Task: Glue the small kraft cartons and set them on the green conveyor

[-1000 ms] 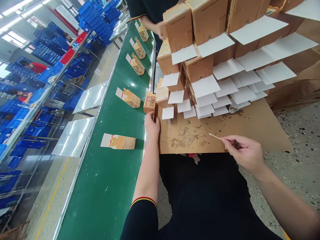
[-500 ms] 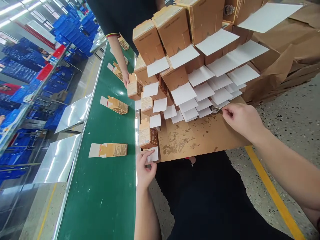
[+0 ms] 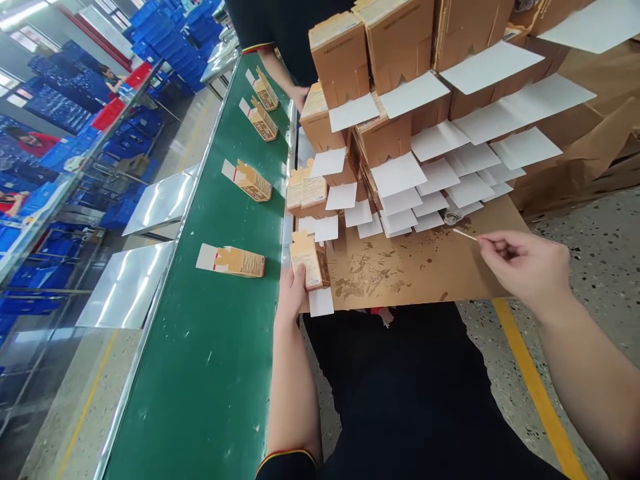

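My left hand grips a small brown carton at the near left corner of a cardboard work board; the carton's white flap hangs over the board's edge. My right hand pinches a thin white stick, its tip pointing left towards a small round glue dish. Behind the dish rises a stack of brown cartons with white flaps sticking out.
A green conveyor belt runs along my left with several cartons lying on it, the nearest. Another person's hand reaches the far cartons. Shiny metal plates and blue crates stand left. Brown paper sacks lie right.
My left hand let go of the white flap and moved up to grip the carton's side. My right hand drew the stick back from the glue dish towards me.
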Tool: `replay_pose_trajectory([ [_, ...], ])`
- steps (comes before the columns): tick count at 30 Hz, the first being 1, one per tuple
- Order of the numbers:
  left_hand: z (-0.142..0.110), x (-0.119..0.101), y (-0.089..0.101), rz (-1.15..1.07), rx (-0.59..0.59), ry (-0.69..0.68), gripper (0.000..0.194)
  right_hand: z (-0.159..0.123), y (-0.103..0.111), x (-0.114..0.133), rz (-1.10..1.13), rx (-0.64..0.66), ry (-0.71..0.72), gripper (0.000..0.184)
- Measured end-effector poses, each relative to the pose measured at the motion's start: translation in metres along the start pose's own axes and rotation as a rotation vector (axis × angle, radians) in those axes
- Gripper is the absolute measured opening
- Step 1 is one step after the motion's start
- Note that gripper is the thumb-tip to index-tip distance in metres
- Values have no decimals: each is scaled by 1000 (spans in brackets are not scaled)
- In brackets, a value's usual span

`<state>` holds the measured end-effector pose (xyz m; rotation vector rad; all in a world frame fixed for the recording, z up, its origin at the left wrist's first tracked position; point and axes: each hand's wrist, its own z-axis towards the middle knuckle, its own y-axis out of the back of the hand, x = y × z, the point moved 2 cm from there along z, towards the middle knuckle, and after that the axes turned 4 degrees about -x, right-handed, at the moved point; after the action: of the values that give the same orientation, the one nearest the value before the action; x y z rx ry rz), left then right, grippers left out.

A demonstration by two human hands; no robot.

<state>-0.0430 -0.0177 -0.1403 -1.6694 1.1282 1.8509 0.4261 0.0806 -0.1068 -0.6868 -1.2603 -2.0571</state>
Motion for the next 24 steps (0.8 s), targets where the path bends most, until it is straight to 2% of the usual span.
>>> replay_pose_trajectory([
  [3, -38, 1, 9, -227, -88, 136, 67, -27, 5, 7, 150, -15, 4, 16],
  [6, -56, -2, 5, -429, -82, 163, 76, -53, -9, 33, 280, 97, 75, 12],
  [8, -55, -3, -6, -464, -47, 157, 80, -71, -33, 57, 369, 237, 167, 13],
  [11, -46, 0, -22, -439, -49, 126, 80, -97, -83, 88, 446, 415, 315, 25],
  [14, -40, 1, -29, -399, -66, 102, 78, -114, -126, 104, 396, 440, 422, 27],
  [16, -40, 1, -29, -375, -64, 91, 79, -118, -142, 106, 349, 457, 493, 28],
  [19, -42, -1, -29, -352, -62, 74, 84, -116, -141, 102, 338, 497, 515, 28],
  [24, -65, 1, -33, -225, -103, -9, 95, -103, -95, 88, 435, 390, 335, 23],
])
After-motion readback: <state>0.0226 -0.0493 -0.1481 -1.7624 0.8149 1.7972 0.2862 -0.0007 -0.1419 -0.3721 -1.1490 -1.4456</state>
